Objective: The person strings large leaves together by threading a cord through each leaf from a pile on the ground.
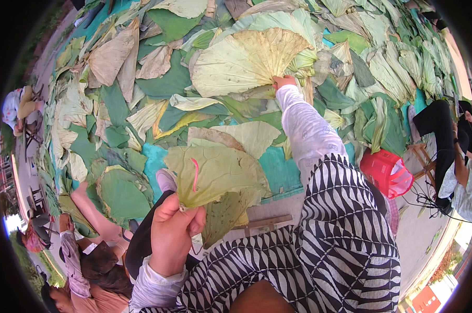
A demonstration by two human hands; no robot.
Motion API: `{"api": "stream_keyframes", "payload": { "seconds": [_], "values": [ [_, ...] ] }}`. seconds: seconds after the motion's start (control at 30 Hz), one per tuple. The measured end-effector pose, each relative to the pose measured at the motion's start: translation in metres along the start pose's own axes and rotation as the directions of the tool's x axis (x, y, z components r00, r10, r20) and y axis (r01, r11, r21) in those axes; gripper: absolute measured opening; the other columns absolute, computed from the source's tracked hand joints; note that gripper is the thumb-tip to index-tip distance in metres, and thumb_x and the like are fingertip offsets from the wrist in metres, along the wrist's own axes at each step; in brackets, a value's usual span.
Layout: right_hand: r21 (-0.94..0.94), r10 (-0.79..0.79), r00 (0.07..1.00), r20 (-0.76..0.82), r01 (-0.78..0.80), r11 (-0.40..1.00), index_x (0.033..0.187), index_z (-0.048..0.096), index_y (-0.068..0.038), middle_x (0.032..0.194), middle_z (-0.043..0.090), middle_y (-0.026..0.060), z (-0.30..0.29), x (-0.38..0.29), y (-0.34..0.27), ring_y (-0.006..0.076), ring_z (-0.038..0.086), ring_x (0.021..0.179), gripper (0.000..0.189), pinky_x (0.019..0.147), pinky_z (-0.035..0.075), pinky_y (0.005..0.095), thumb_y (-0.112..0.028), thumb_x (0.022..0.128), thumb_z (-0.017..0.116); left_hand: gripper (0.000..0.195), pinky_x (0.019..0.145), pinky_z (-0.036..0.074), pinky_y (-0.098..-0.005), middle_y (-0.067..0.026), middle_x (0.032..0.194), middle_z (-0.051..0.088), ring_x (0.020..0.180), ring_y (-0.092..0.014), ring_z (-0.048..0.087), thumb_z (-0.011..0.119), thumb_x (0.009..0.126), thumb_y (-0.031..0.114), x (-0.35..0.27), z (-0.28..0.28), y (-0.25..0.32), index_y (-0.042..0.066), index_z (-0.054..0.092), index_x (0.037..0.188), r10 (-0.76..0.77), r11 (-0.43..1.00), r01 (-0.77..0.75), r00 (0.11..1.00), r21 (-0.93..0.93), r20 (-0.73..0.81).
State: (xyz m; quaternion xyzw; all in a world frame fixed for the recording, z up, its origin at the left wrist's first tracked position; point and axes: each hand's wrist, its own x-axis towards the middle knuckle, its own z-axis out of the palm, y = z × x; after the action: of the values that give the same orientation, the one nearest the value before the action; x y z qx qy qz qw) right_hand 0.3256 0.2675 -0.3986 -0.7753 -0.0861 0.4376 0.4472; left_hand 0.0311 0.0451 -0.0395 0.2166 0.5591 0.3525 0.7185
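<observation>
Near my body, my left hand pinches the narrow end of a folded yellow-green lotus leaf, with further leaves behind it. A pink strip lies against that leaf's face. Farther out, my right hand grips the gathered base of a large pale yellow, brown-edged lotus leaf, fanned out to the left over the pile. Around both lie many lotus leaves, some dark green, others dry and tan.
Leaves cover a teal sheet. A red bag stands right of my arm, by a wooden stool and a seated person. Another person sits close at lower left, and others sit along the far left. Part of a wooden stool shows below the sheet's edge.
</observation>
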Motion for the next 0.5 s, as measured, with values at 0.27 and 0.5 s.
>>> {"api": "stream_keyframes", "payload": {
  "seconds": [0.27,0.5],
  "values": [
    [-0.077,-0.265,0.949,0.173,0.281,0.957,0.125,0.031,-0.009,0.065,0.055,0.0097,-0.013,-0.119,-0.063,0.0153,0.052,0.047,0.06,0.034,0.035,0.0295,0.003,0.071,0.053,0.006,0.04,0.026,-0.0181,-0.0024,0.059,0.05,0.046,-0.006,0.037,0.048,0.082,0.007,-0.039,-0.025,0.003,0.004,0.053,0.08,0.043,0.999,-0.042,0.999,-0.018,0.019],
    [0.056,-0.188,0.792,0.581,0.191,0.98,0.112,0.047,0.0,0.077,0.059,0.013,-0.065,-0.216,-0.113,0.02,0.059,0.067,0.036,0.058,0.046,0.0282,0.003,0.076,0.047,0.01,0.037,0.024,-0.0177,0.0001,0.056,0.047,0.044,-0.004,0.034,0.049,0.083,0.01,-0.076,-0.044,0.002,0.004,0.054,0.088,0.15,0.988,-0.154,0.983,0.03,0.105]
  ]
}}
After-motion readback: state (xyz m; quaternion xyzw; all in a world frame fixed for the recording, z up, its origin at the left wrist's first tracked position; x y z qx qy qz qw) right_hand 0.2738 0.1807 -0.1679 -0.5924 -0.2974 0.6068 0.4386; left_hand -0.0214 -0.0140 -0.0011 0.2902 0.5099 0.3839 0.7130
